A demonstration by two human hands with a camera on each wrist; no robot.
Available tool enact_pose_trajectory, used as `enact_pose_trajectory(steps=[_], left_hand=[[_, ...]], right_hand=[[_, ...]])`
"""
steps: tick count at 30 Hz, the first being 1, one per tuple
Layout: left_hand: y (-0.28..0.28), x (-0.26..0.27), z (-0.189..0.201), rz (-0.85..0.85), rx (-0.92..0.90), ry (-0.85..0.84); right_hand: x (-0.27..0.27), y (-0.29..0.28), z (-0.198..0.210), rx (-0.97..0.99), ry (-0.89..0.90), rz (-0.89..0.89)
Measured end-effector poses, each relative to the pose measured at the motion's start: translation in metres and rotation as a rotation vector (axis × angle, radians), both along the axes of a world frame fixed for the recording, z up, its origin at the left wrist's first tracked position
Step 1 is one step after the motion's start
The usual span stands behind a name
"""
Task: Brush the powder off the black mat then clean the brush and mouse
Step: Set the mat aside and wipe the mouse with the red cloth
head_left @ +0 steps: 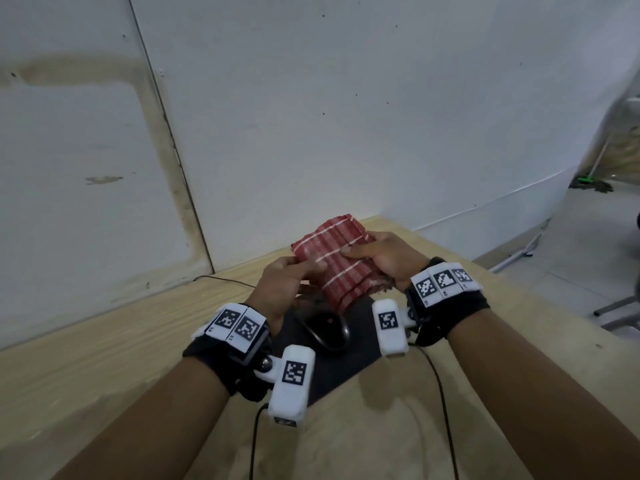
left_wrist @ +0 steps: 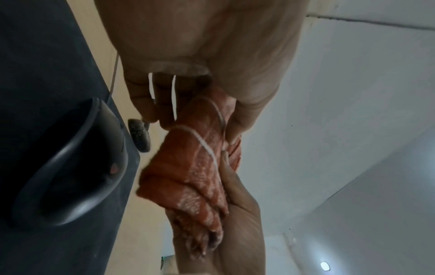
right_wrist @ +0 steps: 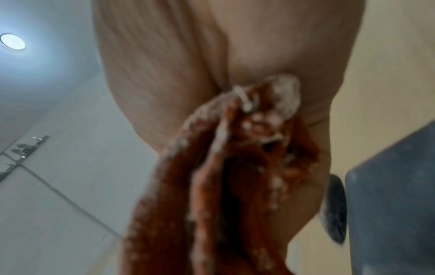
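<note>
A red cloth (head_left: 332,258) with white stripes is held folded in the air above the black mat (head_left: 329,372). My left hand (head_left: 308,268) pinches its near left edge. My right hand (head_left: 360,249) grips its right side, thumb on top. The black wired mouse (head_left: 325,327) lies on the mat right below the cloth. In the left wrist view the mouse (left_wrist: 70,161) sits on the mat (left_wrist: 35,74) beside the cloth (left_wrist: 195,163). White powder clings to the cloth (right_wrist: 212,186) in the right wrist view. A grey bristly thing (left_wrist: 139,135), maybe the brush head, lies just past the mat edge.
The mat lies on a light wooden table (head_left: 104,341) against a white wall (head_left: 311,116). The mouse cable (head_left: 221,280) runs toward the wall. Two black wrist-camera cables (head_left: 440,393) trail over the near table. The right table edge (head_left: 540,303) drops to a grey floor.
</note>
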State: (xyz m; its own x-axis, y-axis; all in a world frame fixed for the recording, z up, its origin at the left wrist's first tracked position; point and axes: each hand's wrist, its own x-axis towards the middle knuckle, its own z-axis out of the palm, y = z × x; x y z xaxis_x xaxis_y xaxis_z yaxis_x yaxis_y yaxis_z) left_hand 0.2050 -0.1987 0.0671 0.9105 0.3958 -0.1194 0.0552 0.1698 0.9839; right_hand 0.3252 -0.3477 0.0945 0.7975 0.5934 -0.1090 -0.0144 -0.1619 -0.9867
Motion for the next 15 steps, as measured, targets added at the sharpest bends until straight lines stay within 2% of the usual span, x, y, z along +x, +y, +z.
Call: enact_pose_trajectory(steps=[7, 12, 15], left_hand=[[0.049, -0.053, 0.058, 0.009, 0.252, 0.044], [0.078, -0.103, 0.098, 0.056, 0.455, 0.04], [0.094, -0.139, 0.114, 0.09, 0.588, 0.027]], right_hand=[[0.006, 0.045, 0.07, -0.25, -0.229, -0.098], [-0.015, 0.102, 0.086, -0.301, -0.313, -0.064], [-0.047, 0.145, 0.098, -0.302, -0.387, 0.008]])
